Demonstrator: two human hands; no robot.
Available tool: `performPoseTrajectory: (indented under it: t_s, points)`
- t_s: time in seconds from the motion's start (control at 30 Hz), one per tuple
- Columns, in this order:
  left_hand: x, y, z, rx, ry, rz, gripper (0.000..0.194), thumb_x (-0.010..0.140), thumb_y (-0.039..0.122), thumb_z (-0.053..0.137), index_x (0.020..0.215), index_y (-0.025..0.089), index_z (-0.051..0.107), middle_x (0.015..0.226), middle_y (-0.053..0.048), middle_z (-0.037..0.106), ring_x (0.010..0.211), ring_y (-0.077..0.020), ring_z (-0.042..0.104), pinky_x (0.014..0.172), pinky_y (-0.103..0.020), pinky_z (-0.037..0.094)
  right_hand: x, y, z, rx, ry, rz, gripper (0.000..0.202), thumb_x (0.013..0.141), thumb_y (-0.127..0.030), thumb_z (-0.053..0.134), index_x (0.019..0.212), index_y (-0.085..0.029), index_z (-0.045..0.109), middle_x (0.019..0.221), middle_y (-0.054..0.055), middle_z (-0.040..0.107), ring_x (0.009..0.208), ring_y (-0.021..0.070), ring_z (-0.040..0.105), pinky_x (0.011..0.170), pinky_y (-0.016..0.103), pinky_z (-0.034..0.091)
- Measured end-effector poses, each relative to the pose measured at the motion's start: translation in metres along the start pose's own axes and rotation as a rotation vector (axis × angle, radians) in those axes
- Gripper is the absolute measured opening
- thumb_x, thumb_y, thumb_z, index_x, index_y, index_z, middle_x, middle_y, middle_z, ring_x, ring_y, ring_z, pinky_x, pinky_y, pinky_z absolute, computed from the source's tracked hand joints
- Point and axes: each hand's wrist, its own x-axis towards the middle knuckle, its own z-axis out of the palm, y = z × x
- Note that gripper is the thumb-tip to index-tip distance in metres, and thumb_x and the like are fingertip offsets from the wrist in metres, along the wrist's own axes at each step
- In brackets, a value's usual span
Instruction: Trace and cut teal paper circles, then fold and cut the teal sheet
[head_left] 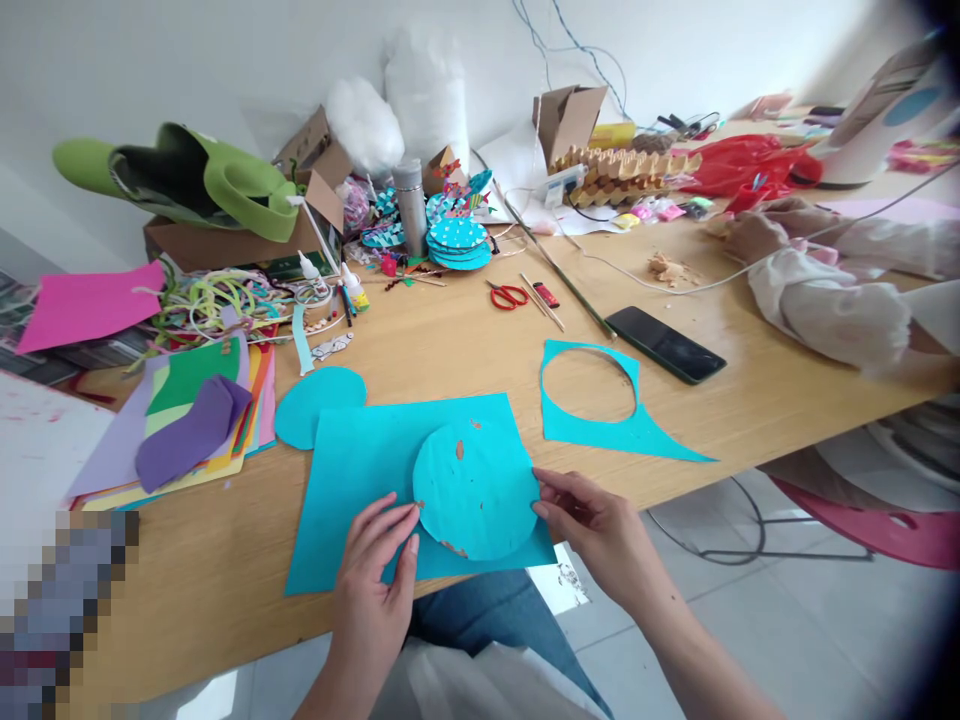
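Note:
A round turquoise disc (480, 490) with torn brown patches lies over a turquoise paper sheet (360, 450) at the table's front edge. My right hand (589, 525) pinches the disc's right edge between thumb and fingers. At the opposite edge, the index finger and thumb of my left hand (379, 555) grip the rim, its other fingers resting over the sheet. Partly tucked behind the sheet's upper left corner is a cut turquoise circle (322, 405). To the right lies a turquoise offcut (592, 432) with a round hole.
Red scissors (508, 296), thin sticks (544, 303) and a black phone (665, 343) lie beyond. Coloured papers (195, 420) are stacked left, near glue bottles (354, 288). Behind stand a grey flask (410, 207) and patterned discs (459, 243). Another person's sleeved arm (825, 300) rests at right.

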Motion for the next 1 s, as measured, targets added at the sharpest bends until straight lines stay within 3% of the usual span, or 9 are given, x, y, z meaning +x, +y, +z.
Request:
performPoseTrajectory:
  t_s: [0.43,0.67,1.0]
  points:
    - [-0.003,0.0015,0.0003,0.015,-0.026,0.018,0.032,0.087,0.014,0.058,0.115,0.027,0.065,0.108,-0.004,0.07,0.114,-0.0232,0.057,0.082,-0.036,0.058,-0.0021,-0.0031,-0.001,0.025,0.011,0.055,0.039,0.075,-0.04,0.065,0.106,-0.015,0.069,0.079,0.005,0.06,0.059,0.0137,0.053,0.043,0.025,0.046]
    - [-0.0061,0.0048,0.0017,0.023,-0.04,0.037,0.029,0.087,0.013,0.057,0.112,0.025,0.066,0.108,-0.005,0.07,0.114,-0.0231,0.057,0.084,-0.038,0.057,-0.006,-0.002,-0.001,0.037,0.036,0.072,0.039,0.075,-0.038,0.066,0.109,-0.019,0.069,0.083,0.003,0.052,0.054,0.0113,0.053,0.034,0.023,0.044]
    - [-0.0077,0.0047,0.0022,0.016,-0.036,0.025,0.032,0.086,0.012,0.057,0.114,0.026,0.066,0.107,-0.005,0.071,0.113,-0.0248,0.058,0.081,-0.04,0.058,-0.005,0.0007,-0.0017,0.014,0.002,0.066,0.037,0.078,-0.037,0.065,0.11,-0.019,0.068,0.086,0.003,0.052,0.055,0.0104,0.051,0.033,0.021,0.045]
